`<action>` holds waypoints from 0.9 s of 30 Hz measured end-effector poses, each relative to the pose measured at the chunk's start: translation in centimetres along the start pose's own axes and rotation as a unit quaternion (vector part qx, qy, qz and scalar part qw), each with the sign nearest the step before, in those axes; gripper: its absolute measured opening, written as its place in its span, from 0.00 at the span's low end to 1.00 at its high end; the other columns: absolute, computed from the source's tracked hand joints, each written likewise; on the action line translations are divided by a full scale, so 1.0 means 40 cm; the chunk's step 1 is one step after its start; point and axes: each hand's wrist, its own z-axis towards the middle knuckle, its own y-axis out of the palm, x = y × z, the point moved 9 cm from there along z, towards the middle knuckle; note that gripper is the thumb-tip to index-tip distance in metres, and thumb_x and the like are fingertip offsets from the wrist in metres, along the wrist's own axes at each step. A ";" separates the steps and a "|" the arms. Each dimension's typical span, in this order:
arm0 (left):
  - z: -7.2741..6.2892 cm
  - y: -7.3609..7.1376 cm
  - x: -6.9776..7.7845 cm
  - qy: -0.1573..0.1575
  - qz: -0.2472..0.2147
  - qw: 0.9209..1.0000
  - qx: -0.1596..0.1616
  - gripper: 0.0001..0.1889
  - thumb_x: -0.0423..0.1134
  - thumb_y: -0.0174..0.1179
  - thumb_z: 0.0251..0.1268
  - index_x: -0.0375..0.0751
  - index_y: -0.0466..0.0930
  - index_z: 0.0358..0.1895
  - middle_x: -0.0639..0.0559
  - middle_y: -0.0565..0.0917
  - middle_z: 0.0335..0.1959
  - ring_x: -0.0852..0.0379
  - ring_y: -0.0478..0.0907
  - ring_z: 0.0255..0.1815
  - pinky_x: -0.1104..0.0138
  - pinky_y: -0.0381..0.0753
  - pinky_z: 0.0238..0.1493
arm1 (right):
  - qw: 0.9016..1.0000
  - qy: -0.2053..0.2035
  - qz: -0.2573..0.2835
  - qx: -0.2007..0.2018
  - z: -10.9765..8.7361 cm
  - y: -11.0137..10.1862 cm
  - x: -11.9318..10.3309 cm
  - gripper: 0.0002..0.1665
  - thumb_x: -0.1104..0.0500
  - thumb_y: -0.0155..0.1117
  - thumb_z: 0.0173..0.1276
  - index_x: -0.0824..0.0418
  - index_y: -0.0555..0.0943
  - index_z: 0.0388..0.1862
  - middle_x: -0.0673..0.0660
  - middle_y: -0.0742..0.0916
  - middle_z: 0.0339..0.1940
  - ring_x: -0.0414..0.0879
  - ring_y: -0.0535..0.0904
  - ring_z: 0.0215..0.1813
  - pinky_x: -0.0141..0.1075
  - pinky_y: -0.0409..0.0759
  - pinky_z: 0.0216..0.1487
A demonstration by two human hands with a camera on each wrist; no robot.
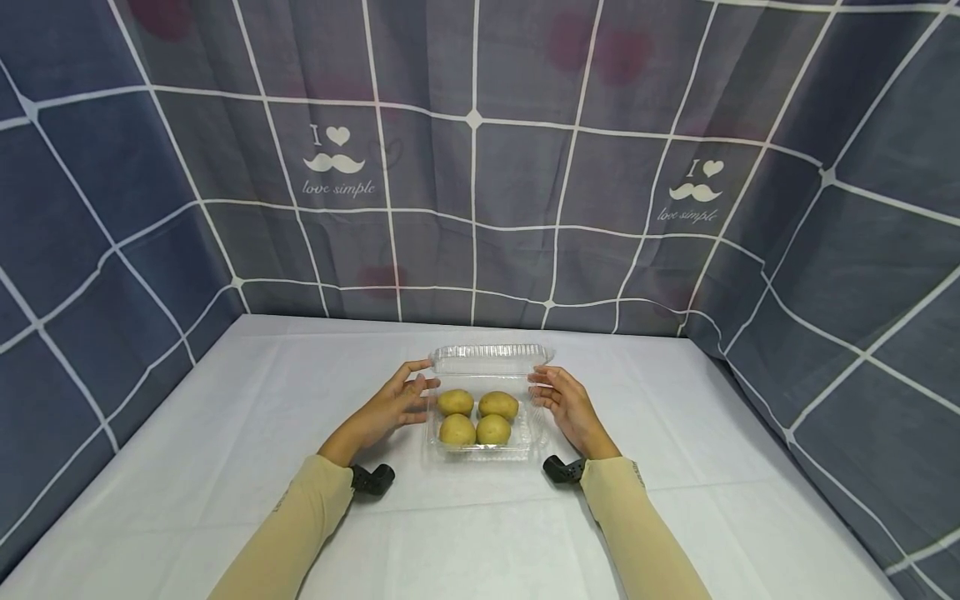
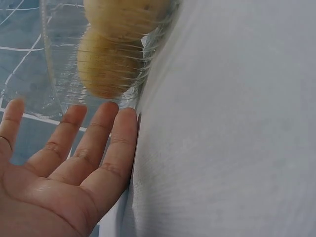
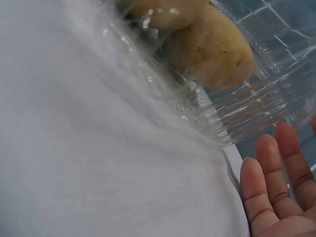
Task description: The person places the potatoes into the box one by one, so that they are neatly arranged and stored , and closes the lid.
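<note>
A clear plastic clamshell box point(image 1: 525, 442) lies on the white table with its lid point(image 1: 491, 360) raised at the far side. Several yellow potatoes point(image 1: 493, 430) sit inside in two rows. At the box's left side is my left hand point(image 1: 393, 402), fingers spread and nearly straight; in the left wrist view its fingertips lie close to the ribbed wall, and contact is hard to tell. My right hand point(image 1: 568, 405) is at the right side, fingers slightly bent near the wall and the lid's corner. In the right wrist view, a potato point(image 3: 212, 49) shows through the plastic above the fingertips.
A white cloth point(image 1: 465, 533) covers the table. Dark grey-blue curtains point(image 1: 517, 183) with white lines stand behind it and along both sides. A black wrist device point(image 1: 372, 480) is on the left wrist, and another point(image 1: 562, 470) on the right.
</note>
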 end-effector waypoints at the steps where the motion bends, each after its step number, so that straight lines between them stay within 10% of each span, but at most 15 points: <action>1: 0.001 -0.001 -0.001 -0.005 -0.001 1.000 0.004 0.31 0.55 0.36 0.93 0.42 0.49 0.84 0.26 0.60 0.83 0.27 0.65 0.80 0.42 0.75 0.75 | 1.000 -0.001 -0.001 -0.002 0.000 0.000 -0.001 0.22 0.58 0.48 0.87 0.75 0.73 0.66 0.52 0.86 0.53 0.45 0.84 0.54 0.32 0.83 0.54; 17: 0.002 0.001 0.002 -0.021 -0.015 1.000 0.016 0.30 0.55 0.39 0.89 0.37 0.55 0.78 0.27 0.56 0.83 0.25 0.63 0.81 0.42 0.75 0.75 | 1.000 0.016 0.012 0.016 -0.003 -0.005 -0.005 0.15 0.53 0.48 0.87 0.64 0.74 0.55 0.55 0.86 0.48 0.47 0.85 0.51 0.33 0.85 0.52; 27: -0.005 0.010 0.008 -0.024 -0.005 1.000 0.012 0.31 0.55 0.43 0.85 0.38 0.54 0.77 0.29 0.52 0.85 0.25 0.60 0.82 0.41 0.72 0.77 | 0.996 0.049 -0.027 -0.067 -0.012 0.002 -0.022 0.11 0.57 0.49 0.86 0.52 0.80 0.52 0.51 0.84 0.55 0.48 0.83 0.56 0.35 0.85 0.56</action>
